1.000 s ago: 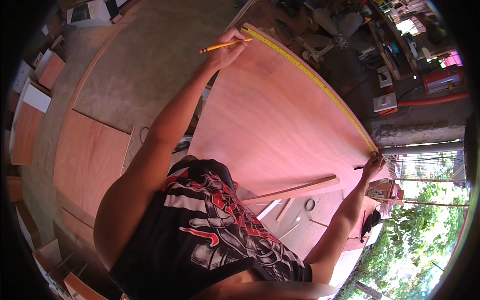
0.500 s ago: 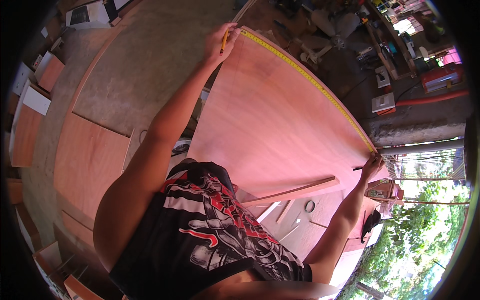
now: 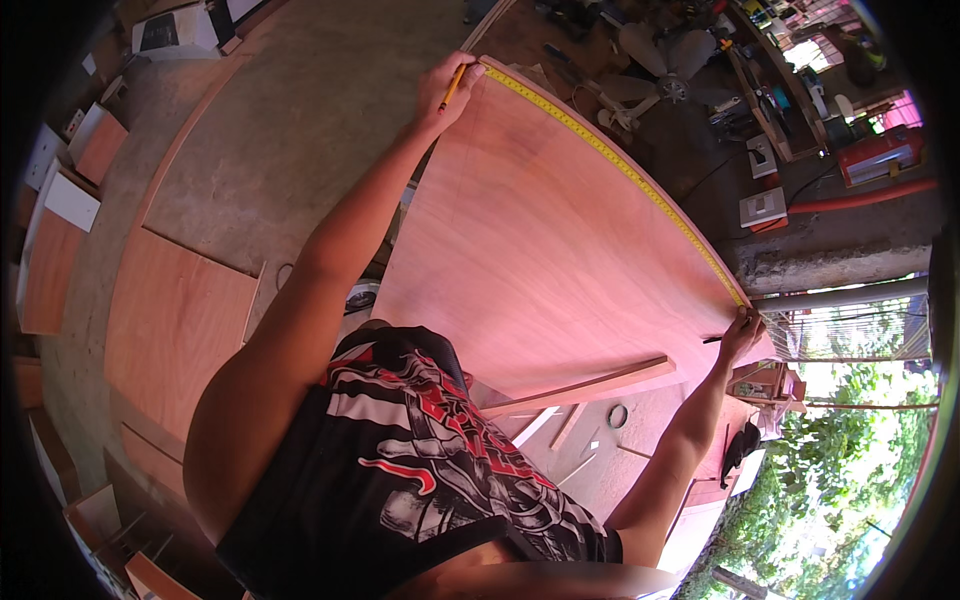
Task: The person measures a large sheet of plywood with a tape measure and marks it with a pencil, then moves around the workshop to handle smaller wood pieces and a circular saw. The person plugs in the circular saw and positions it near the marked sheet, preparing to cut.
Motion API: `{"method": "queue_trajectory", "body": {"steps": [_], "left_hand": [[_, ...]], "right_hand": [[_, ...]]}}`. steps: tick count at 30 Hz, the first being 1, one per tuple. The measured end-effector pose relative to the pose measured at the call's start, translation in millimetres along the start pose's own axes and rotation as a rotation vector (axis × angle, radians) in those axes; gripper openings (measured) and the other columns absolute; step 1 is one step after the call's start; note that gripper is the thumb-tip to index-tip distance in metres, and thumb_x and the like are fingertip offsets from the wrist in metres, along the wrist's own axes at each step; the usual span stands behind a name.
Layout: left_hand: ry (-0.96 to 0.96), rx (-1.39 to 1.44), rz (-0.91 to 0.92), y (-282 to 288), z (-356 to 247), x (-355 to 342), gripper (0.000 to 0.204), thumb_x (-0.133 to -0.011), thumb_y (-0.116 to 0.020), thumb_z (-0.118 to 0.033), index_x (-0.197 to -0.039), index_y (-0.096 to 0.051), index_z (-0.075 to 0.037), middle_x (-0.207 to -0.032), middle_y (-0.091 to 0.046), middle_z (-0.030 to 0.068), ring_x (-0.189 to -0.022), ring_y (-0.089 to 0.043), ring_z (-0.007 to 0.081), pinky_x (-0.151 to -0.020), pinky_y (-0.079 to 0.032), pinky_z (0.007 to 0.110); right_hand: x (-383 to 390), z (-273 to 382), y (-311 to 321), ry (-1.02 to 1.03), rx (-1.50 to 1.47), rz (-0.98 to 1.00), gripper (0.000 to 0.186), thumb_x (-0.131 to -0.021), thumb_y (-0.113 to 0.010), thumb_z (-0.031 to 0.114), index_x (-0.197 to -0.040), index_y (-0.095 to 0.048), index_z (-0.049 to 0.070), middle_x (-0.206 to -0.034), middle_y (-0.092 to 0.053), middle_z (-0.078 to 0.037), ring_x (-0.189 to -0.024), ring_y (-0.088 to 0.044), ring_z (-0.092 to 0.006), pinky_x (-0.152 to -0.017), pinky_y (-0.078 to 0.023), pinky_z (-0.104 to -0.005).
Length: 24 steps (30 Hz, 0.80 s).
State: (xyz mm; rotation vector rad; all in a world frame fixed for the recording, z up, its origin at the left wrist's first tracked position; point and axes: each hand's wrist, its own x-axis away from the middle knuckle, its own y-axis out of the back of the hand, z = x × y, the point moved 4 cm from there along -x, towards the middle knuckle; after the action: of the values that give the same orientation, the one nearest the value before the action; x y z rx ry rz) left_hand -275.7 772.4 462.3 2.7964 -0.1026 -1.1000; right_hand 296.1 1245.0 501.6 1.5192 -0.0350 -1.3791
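A large reddish plywood sheet (image 3: 520, 230) spreads out in front of me. Along its far edge a yellow tape measure blade (image 3: 600, 143) is stretched between my hands. At the sheet's far left corner, my left hand (image 3: 440, 92) pinches the blade's end and also holds a yellow pencil (image 3: 453, 88), pointing down. My right hand (image 3: 741, 338) is closed on the blade's other end near the right edge; the tape's case is not plainly visible there. A small dark piece (image 3: 712, 339) sticks out beside those fingers.
A wooden strip (image 3: 585, 386) lies across the sheet's near part. More plywood (image 3: 175, 320) rests on the floor at left, near box-like wooden pieces (image 3: 50, 250). A fan (image 3: 670, 75) and a cluttered shelf stand at the far right. A black ring (image 3: 618, 415) lies near the strip.
The pencil has tilted a little in my left hand. Both hands stay at the two ends of the tape, and the view has shifted very slightly.
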Motion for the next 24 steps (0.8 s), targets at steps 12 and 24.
{"method": "queue_trajectory", "body": {"steps": [12,24], "left_hand": [[-0.035,0.086,-0.018,-0.2,-2.0,0.1,0.021,-0.092,-0.066,-0.024,-0.095,-0.061,-0.004,-0.075,-0.063,0.0118,-0.067,-0.06,0.0204,-0.063,-0.049,0.031],[0.018,0.065,-0.009,2.0,0.3,2.0,0.024,-0.092,-0.067,-0.028,-0.096,-0.065,-0.005,-0.076,-0.064,0.0093,-0.066,-0.059,0.0145,-0.063,-0.048,0.028]], "right_hand": [[1.0,5.1,2.5,0.014,-0.009,-0.005,0.024,-0.091,-0.064,0.037,-0.101,-0.063,0.015,-0.096,-0.054,-0.013,-0.09,-0.053,-0.0345,-0.08,-0.042,-0.049],[0.8,5.1,3.3,0.013,-0.001,-0.007,0.023,-0.09,-0.064,0.037,-0.101,-0.064,0.016,-0.097,-0.054,-0.013,-0.091,-0.053,-0.0348,-0.08,-0.042,-0.0484]]}}
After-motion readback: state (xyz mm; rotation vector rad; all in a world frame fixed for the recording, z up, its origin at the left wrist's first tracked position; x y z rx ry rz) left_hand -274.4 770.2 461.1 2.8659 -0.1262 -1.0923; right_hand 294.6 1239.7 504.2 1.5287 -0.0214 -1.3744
